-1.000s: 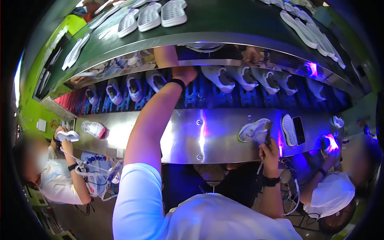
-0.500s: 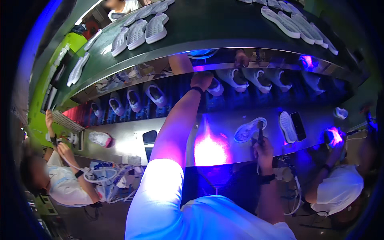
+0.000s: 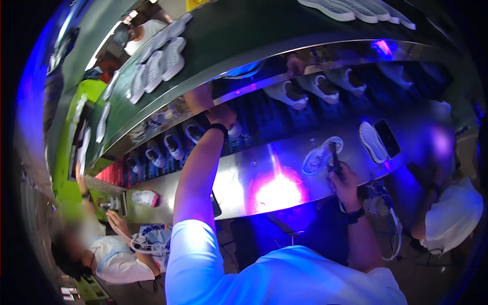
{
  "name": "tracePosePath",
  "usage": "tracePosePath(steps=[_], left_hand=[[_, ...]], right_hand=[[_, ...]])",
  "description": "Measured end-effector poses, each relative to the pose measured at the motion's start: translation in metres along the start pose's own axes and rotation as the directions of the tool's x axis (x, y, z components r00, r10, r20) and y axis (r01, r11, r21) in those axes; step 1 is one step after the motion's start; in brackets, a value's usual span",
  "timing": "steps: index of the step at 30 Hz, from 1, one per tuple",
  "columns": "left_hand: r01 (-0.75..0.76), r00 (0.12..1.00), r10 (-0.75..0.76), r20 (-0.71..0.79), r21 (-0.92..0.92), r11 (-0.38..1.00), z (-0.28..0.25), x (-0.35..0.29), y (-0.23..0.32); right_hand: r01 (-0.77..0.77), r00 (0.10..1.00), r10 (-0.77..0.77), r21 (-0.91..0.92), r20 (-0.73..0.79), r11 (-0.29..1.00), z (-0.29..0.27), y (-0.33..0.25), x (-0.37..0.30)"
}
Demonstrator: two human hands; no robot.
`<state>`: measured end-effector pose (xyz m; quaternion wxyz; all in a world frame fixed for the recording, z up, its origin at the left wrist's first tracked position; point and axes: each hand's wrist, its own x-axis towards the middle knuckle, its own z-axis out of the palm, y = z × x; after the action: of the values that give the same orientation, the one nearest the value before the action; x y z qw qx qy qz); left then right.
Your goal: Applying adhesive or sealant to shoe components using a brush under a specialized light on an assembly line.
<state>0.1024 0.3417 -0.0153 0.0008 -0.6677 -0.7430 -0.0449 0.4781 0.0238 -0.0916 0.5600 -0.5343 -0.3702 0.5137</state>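
Observation:
My left hand [image 3: 222, 116] reaches far across the bench to the row of shoes. Its fingers curl at a pale shoe upper [image 3: 235, 129], partly hidden by the hand. Closer in, my right hand [image 3: 345, 184] is closed on a dark-handled brush [image 3: 334, 155]. The brush tip rests over a white shoe sole [image 3: 316, 160] lying on the metal bench. A second white sole [image 3: 372, 142] lies to the right of it, beside a black phone [image 3: 387, 137].
Several shoe uppers [image 3: 325, 91] stand on a dark conveyor [image 3: 264, 122] behind the metal bench [image 3: 236, 173]. Soles [image 3: 173, 58] lie on the green upper shelf [image 3: 229, 40]. Co-workers sit at left [image 3: 122, 259] and right [image 3: 452, 213]. A white-and-pink shoe [image 3: 146, 198] is near the left one.
My left hand has moved left along the conveyor with the shoe upper, widening the gap to the uppers on its right. My right hand keeps the brush at the sole. The view has tilted.

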Motion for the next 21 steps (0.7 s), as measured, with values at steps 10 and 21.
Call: tracePosePath(steps=[10,21], left_hand=[[0.332,0.943,-0.230,0.240,-0.639,0.694,0.105,0.035,0.200],[0.766,0.642,0.371,0.671,-0.546,-0.339,0.067,-0.032,0.126]], right_hand=[[0.038,0.997,-0.043,0.081,0.069,0.996,0.024,0.022,0.018],[0.067,0.996,-0.065,-0.025,0.062,0.997,0.001,0.011,0.010]])
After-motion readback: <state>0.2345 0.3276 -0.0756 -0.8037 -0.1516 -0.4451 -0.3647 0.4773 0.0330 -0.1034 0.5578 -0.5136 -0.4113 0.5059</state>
